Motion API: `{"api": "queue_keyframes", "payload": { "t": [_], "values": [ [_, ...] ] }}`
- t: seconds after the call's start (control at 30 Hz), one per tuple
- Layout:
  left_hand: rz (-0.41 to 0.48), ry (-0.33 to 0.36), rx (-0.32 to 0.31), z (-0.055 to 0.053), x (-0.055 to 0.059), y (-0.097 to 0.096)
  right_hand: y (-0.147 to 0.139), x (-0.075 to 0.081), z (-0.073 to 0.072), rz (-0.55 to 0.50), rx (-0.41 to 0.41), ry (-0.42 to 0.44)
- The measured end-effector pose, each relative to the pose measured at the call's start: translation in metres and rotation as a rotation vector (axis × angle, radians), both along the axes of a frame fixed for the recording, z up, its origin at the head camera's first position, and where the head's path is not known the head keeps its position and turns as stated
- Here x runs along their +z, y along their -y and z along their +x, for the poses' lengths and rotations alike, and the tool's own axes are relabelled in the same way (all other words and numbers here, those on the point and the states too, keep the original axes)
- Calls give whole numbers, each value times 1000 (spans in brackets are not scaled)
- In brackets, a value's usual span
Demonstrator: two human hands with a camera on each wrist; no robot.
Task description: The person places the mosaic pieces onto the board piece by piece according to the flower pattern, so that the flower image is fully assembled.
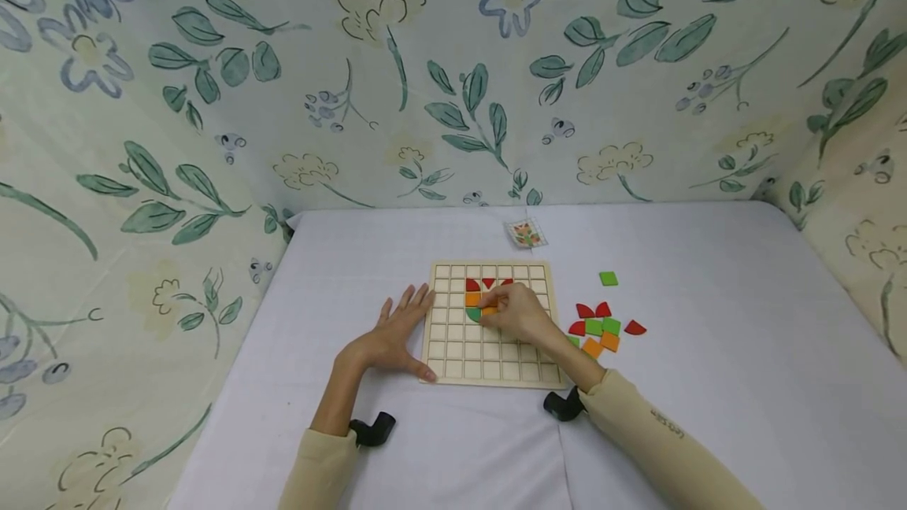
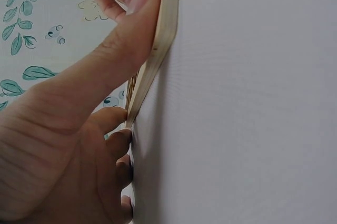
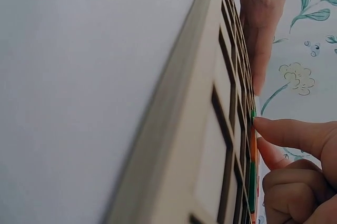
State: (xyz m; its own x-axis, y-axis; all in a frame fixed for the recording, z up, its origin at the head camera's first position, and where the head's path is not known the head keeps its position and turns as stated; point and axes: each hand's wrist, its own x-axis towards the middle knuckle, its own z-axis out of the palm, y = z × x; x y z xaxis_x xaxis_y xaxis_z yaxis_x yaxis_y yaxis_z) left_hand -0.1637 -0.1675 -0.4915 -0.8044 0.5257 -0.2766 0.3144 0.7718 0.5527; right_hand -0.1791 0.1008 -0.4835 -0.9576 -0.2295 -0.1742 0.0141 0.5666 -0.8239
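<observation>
A wooden grid board (image 1: 460, 352) lies on the white-covered table. My left hand (image 1: 390, 341) rests along its left side with fingers spread, the thumb at the near left corner; in the left wrist view the thumb presses on the board's rim (image 2: 158, 63). Over the upper middle of the grid, my right hand (image 1: 523, 313) pinches an orange square tile (image 1: 489, 311) at board level between thumb and index finger. Beside it sit a green quarter-circle tile (image 1: 473, 314), another orange square (image 1: 472, 300) and a red quarter-circle (image 1: 472, 285). The hand hides other tiles.
Loose red, green and orange tiles (image 1: 594, 327) lie right of the board, with a green tile (image 1: 608, 279) farther back and a red one (image 1: 635, 327) to the side. A small pattern card (image 1: 527, 233) lies beyond the board. A floral cloth (image 1: 468, 101) hangs behind the table.
</observation>
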Motion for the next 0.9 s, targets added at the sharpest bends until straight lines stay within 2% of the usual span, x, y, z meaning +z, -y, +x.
{"api": "queue_keyframes", "payload": {
  "t": [0.37,0.6,0.9],
  "values": [
    [-5,-9,-1,1,-1,1,-19,4,6,4,-14,11],
    [7,-12,0,1,0,-1,-55,12,12,-36,-27,11],
    [17,-4,7,3,1,-1,-109,18,20,42,-88,-20]
  ]
}}
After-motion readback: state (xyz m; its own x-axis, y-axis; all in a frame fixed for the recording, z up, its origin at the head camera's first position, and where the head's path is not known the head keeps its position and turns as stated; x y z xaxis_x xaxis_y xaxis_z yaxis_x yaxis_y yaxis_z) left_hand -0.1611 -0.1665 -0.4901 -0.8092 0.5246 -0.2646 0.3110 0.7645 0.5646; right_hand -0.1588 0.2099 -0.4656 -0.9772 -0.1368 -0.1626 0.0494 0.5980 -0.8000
